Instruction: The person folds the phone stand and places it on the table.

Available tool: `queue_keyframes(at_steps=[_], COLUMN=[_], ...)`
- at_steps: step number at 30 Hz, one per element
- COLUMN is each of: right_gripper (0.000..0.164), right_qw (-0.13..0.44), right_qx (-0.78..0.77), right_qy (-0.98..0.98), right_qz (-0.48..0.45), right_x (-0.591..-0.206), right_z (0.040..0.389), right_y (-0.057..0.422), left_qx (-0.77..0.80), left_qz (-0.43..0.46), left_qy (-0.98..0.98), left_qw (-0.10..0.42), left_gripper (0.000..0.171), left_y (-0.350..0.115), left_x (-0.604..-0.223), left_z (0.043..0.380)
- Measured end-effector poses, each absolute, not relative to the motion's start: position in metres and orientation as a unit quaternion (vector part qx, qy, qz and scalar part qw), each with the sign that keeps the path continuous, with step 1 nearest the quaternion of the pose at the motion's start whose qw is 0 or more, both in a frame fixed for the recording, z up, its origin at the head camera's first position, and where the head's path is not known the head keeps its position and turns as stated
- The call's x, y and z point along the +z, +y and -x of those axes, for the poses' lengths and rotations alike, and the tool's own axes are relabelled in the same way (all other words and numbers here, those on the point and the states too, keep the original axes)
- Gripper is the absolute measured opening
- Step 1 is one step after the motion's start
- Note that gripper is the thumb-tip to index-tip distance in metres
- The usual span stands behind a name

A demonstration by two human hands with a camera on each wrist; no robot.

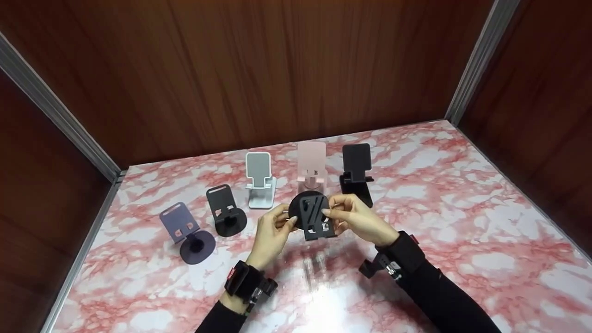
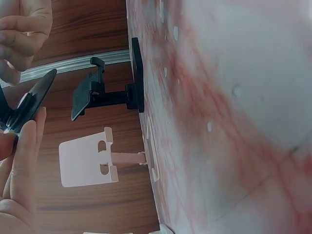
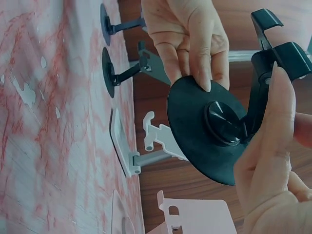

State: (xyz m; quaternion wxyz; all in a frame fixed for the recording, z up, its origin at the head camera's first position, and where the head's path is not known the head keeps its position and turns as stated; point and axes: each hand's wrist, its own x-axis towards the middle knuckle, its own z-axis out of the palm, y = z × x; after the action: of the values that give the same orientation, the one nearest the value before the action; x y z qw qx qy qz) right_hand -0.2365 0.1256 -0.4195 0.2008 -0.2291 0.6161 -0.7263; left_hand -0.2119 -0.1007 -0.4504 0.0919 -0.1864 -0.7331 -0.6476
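Both hands hold a black phone stand (image 1: 305, 217) with a round disc base, raised above the marbled table. My left hand (image 1: 270, 231) pinches the disc's edge between thumb and fingers, plainly seen in the right wrist view (image 3: 190, 39). On the other side, my right hand (image 1: 360, 217) grips the stand with its thumb in front; in the right wrist view a finger lies along the hinged arm (image 3: 257, 100). The slotted plate faces the head camera, folded in front of the disc. In the left wrist view only part of the held stand (image 2: 31, 105) shows.
Behind the hands stand a white phone stand (image 1: 259, 167), a pink one (image 1: 311, 157) and a black one (image 1: 357, 162). To the left are a dark round-based stand (image 1: 222, 199) and a purple one (image 1: 179, 221). Wood-patterned panels (image 1: 277, 69) enclose the table (image 1: 490, 263).
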Motion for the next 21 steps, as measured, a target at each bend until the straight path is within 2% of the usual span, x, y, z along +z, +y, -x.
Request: queue_keyframes(at_steps=[3,10,18,21], right_gripper=[0.022,0.025,0.021,0.021], right_qw=[0.215,0.251,0.281,0.282], right_qx=[-0.728,-0.732,-0.729,-0.73], right_qy=[0.612,0.595,0.588,0.583], right_qz=[0.224,0.218,0.21,0.218], right_x=[-0.421,-0.421,-0.416,-0.415], right_z=[0.237,0.238,0.236,0.235], right_y=[0.126,0.127,0.131,0.132], left_qx=[-0.628,-0.603,-0.608,-0.612], left_qz=[0.185,0.196,0.205,0.204], left_qy=[-0.749,-0.765,-0.758,-0.756], left_qw=[0.102,0.112,0.114,0.112], left_gripper=[0.018,0.017,0.019,0.02], left_y=[-0.1,-0.096,-0.099,-0.099], left_x=[-0.449,-0.417,-0.447,-0.447], left_z=[0.211,0.191,0.206,0.206])
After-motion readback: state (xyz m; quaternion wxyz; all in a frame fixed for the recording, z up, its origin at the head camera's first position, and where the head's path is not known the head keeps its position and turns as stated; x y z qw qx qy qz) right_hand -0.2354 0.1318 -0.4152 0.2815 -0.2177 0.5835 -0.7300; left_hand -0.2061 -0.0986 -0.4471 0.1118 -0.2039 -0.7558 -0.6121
